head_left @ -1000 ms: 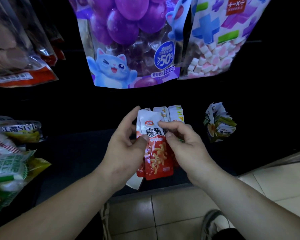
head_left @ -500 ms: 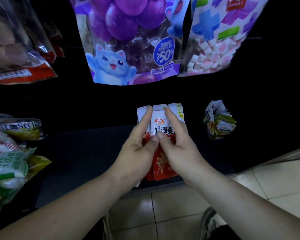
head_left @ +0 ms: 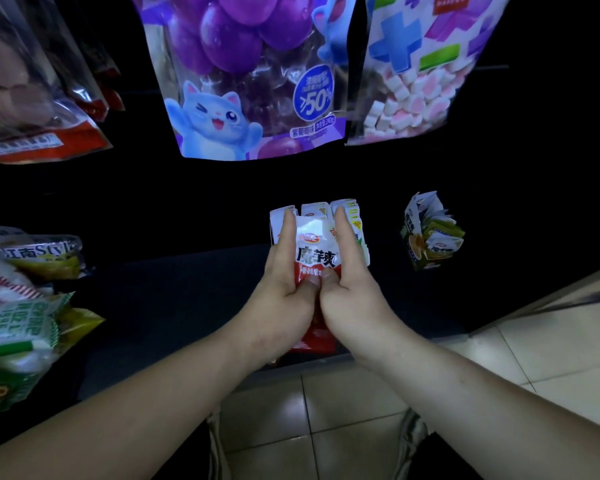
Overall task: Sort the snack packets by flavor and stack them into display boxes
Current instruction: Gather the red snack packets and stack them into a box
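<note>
A bundle of red-and-white snack packets (head_left: 316,255) stands upright on the dark shelf (head_left: 174,306) at centre. My left hand (head_left: 284,292) grips its left side, index finger stretched up along the edge and thumb pressed on the front packet. My right hand (head_left: 352,289) grips the right side the same way, and the two thumbs meet on the red part. More white packet tops show behind the front one. A display box of green-and-white packets (head_left: 430,233) sits apart to the right. The box under the red bundle is hidden in the dark.
Large candy bags hang overhead: a purple grape bag (head_left: 253,74) and a pastel marshmallow bag (head_left: 426,64). Green and yellow snack bags (head_left: 21,306) crowd the shelf's left end. Tiled floor (head_left: 343,410) lies below the shelf edge.
Both hands moved from handling a single front packet to clasping the whole bundle from both sides, thumbs coming together on the front; the bundle now sits squared up and slightly farther back.
</note>
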